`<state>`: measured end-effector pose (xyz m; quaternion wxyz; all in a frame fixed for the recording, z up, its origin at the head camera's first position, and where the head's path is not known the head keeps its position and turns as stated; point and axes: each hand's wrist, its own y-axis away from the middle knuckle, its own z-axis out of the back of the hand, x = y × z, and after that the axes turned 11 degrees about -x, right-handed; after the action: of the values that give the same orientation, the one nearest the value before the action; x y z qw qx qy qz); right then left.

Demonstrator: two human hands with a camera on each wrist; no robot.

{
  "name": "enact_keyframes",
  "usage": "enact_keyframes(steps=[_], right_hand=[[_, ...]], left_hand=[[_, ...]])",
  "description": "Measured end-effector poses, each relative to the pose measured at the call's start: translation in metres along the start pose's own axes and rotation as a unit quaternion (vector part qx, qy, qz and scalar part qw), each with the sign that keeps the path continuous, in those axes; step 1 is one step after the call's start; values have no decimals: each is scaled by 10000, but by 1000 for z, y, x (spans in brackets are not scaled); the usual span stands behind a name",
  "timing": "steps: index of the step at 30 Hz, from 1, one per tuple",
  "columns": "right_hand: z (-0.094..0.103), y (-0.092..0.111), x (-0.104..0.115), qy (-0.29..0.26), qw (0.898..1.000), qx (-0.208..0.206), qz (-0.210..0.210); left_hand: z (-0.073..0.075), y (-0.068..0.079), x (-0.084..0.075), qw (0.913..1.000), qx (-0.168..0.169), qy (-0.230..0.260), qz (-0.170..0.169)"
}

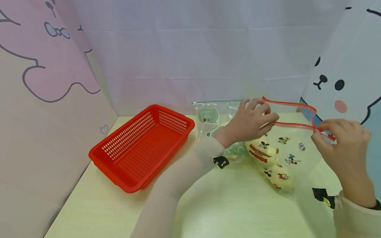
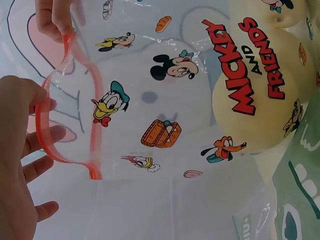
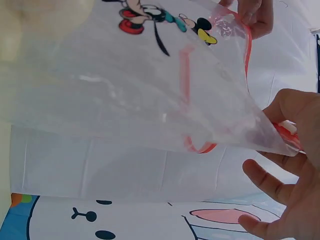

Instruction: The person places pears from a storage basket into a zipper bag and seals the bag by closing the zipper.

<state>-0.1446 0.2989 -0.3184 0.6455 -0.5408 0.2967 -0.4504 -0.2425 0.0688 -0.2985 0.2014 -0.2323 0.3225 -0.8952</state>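
Note:
A clear zip bag [image 1: 297, 155] printed with cartoon characters hangs with its red-edged mouth spread apart. Several pale yellow round things [image 2: 250, 107], their kind unclear through the plastic, sit at its bottom. My left hand [image 1: 251, 119] pinches the near red rim [image 2: 45, 130]; its other fingers are spread by the mouth. At the opposite end, my right hand [image 1: 345, 138] pinches the bag's red corner [image 3: 287, 135] between thumb and finger, the other fingers held off it. Behind my left hand is a second clear zip bag [image 1: 205, 112] with green bear prints, partly hidden.
A red plastic basket [image 1: 166, 162] with slotted sides stands on the pale table [image 1: 226, 205], left of my left forearm. A white cloth [image 1: 190, 59] hangs behind the table. Printed cartoon panels [image 1: 44, 109] line both sides.

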Motion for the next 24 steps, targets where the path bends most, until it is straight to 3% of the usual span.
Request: enact_keyframes(steps=[3,6,10,17,24], right_hand=[[2,-2,4,-116,9998,-6,143],[3,-4,10,-255,9993,-92,258],[5,-5,16,-466,9984,-192,274],[10,-5,20,-671,9968,-72,420],[12,-8,26,-857,9943,-209,599]], left_hand=[[2,-4,8,9994,211,193,191],[4,-7,17,9984,201,326,415],[2,-11,31,9975,264,158,633],[-10,-16,48,9933,790,-360,764],[-16,-17,51,9903,1116,-277,784]])
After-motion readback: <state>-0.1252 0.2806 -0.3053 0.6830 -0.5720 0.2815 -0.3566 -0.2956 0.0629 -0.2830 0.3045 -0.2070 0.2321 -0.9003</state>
